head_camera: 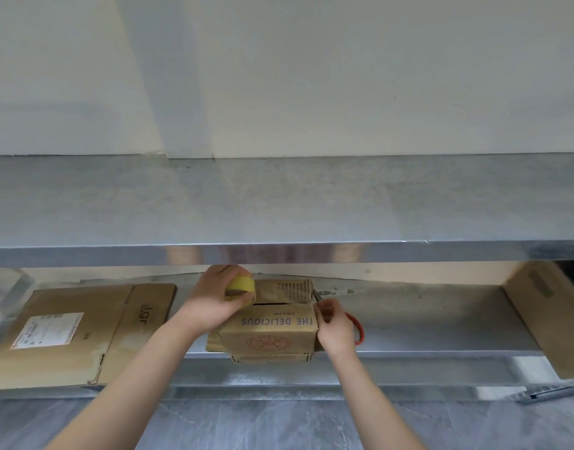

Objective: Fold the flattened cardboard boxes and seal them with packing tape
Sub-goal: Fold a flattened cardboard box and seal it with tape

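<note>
Small brown printed cardboard box (269,332) folded, top untaped | left hand (211,306) grips round yellow tape roll (241,286) at its top | right hand (335,328) curled at its right edge — grip unclear | flat brown carton (68,332) left of it — unfolded

My left hand (214,303) grips yellow tape roll (240,287) at top left of small box (269,332) on lower shelf (425,332). Right hand (334,326) pinches at box's right edge. Flattened carton (68,332) lies left.

The right hand (333,329) hides most of a red loop (359,329); whether its fingertips (321,309) hold anything is too small to tell. The label (48,330) on the flattened box (116,339) is unreadable; the right edge cuts off a carton (548,316)
</note>
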### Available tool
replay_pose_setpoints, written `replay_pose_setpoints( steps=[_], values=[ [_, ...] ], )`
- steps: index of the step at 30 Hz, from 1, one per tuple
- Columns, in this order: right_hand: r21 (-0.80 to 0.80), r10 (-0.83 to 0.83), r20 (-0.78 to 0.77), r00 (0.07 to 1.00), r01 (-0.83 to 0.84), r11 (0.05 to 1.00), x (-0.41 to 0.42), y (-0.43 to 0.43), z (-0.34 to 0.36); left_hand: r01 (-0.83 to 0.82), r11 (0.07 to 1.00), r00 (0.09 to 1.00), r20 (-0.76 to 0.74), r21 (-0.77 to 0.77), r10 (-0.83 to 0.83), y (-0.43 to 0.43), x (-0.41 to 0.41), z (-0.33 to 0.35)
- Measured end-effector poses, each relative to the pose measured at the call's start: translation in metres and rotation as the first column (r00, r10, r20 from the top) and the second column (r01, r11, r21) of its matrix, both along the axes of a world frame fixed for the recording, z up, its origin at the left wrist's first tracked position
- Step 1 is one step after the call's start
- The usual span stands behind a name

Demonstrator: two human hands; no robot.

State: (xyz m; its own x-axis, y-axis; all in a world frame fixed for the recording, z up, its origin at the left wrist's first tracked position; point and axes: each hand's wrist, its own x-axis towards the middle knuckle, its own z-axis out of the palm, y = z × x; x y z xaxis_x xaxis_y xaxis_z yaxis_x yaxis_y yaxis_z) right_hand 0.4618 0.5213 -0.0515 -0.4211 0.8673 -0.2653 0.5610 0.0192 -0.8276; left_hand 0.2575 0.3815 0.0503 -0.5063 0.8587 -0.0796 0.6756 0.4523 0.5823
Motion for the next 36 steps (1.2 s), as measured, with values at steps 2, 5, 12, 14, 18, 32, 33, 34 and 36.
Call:
replay_pose_setpoints(
  steps=[2, 5, 12, 14, 18, 32, 33, 34, 36],
  values=[
    [0.033, -0.037, -0.004, 0.999, 0.037, 0.999, 0.003, -0.001, -0.001, 0.003, 1.000, 1.000, 0.001, 0.005, -0.003, -0.001, 0.000, 0.000],
    [0.159, 0.020, 0.057, 0.998, -0.029, 0.987, 0.017, -0.003, -0.005, 0.010, 1.000, 1.000, -0.006, 0.015, -0.010, -0.001, 0.000, 0.000],
    [0.401, 0.240, 0.112, 0.964, -0.265, 0.877, 0.044, -0.004, 0.002, 0.048, 0.998, 0.999, -0.027, 0.047, -0.047, 0.001, 0.000, -0.001],
    [0.406, 0.317, 0.080, 0.945, -0.321, 0.856, 0.047, -0.007, 0.013, 0.054, 0.997, 0.998, -0.020, 0.052, -0.053, 0.001, -0.001, 0.000],
    [0.392, 0.392, 0.182, 0.902, -0.432, 0.812, 0.037, -0.011, 0.026, 0.060, 0.997, 0.998, -0.014, 0.052, -0.060, 0.000, 0.001, 0.002],
    [0.307, 0.371, 0.146, 0.917, -0.399, 0.864, 0.009, -0.020, 0.028, 0.082, 0.997, 0.993, -0.084, -0.004, -0.082, -0.024, 0.008, 0.013],
    [0.304, 0.373, 0.148, 0.916, -0.401, 0.864, 0.010, -0.019, 0.027, 0.068, 0.998, 0.995, -0.071, 0.013, -0.067, -0.023, 0.008, 0.014],
    [0.301, 0.375, 0.152, 0.915, -0.404, 0.864, 0.011, -0.018, 0.027, 0.033, 0.998, 0.999, -0.034, 0.044, -0.031, -0.023, 0.009, 0.014],
    [0.290, 0.373, 0.153, 0.915, -0.402, 0.868, 0.012, -0.017, 0.026, -0.078, 0.991, 0.994, 0.080, 0.109, 0.069, -0.022, 0.008, 0.017]
  ],
)
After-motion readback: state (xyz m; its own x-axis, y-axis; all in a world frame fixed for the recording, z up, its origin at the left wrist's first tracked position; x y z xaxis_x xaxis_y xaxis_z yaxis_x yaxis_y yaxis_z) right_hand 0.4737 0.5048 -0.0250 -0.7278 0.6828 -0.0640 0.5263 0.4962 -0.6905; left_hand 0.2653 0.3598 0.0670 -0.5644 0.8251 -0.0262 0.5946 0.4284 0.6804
